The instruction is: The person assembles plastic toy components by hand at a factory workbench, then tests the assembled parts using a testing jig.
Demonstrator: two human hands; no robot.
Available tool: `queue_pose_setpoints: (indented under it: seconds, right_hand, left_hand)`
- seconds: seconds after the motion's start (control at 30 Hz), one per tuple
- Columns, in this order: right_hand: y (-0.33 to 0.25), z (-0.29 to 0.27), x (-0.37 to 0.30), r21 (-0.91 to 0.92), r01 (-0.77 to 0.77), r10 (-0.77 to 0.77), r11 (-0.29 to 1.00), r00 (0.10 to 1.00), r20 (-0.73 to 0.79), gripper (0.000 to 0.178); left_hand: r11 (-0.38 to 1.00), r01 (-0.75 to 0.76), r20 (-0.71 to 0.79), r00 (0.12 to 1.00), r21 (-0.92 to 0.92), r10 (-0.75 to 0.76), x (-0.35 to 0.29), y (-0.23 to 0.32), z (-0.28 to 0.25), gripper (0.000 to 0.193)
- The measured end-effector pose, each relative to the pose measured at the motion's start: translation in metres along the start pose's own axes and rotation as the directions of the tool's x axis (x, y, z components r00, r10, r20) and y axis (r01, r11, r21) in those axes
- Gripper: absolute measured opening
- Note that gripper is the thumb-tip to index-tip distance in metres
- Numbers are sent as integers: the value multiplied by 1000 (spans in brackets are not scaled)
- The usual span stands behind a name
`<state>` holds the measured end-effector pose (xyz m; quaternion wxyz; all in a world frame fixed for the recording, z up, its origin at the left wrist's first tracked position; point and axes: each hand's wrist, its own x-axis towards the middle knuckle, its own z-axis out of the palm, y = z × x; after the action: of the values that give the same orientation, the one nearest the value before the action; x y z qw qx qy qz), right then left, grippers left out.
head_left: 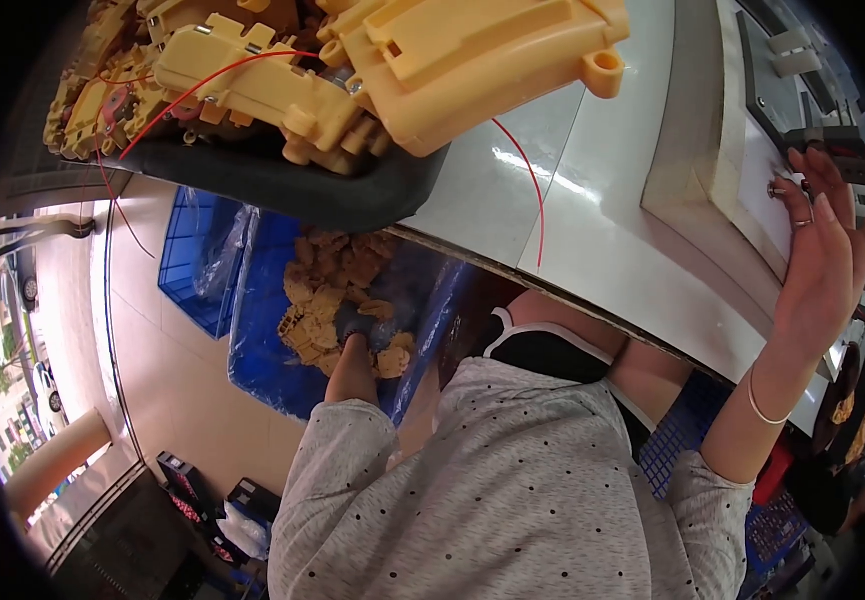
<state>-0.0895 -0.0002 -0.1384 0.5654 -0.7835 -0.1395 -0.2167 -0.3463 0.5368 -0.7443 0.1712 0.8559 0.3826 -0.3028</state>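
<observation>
My left hand (355, 322), which seems to wear a dark glove, reaches down into a blue bin (265, 345) lined with clear plastic. Small yellow plastic parts (308, 305) lie heaped around it; its fingers are hard to make out. Over at the far right, my right hand (825, 235) is raised with fingers bent and apart, beside a white-topped fixture (753, 165). A small metal knob or pin (777, 189) shows next to its fingertips. No held thing can be seen in that hand.
Yellow plastic housings (483, 75) with thin red wires (533, 185) fill a black-rimmed tray (283, 185) on the grey worktop (493, 190). Another blue crate (193, 260) stands left of the bin. Black boxes (193, 490) sit on the floor at lower left.
</observation>
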Motion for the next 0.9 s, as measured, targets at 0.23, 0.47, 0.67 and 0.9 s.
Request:
queue_pose_setpoints:
  seconds: [0.23, 0.47, 0.67, 0.9]
  right_hand:
    - [-3, 7, -1, 218, 15, -4, 976, 999, -52, 53]
    - [-7, 7, -4, 359, 33, 14, 933, 992, -128, 47]
    - [-8, 11, -6, 338, 18, 25, 941, 992, -123, 43]
    - [-6, 2, -6, 349, 53, -31, 936, 997, -68, 45]
  left_hand:
    - [704, -572, -379, 816, -422, 436, -87, 77, -54, 36]
    - [-29, -485, -349, 584, -874, 733, -260, 213, -247, 42]
    - [-531, -806, -639, -266, -264, 722, -476, 376, -384, 38]
    - [296, -778, -567, -94, 555, 818, -554, 610, -467, 31]
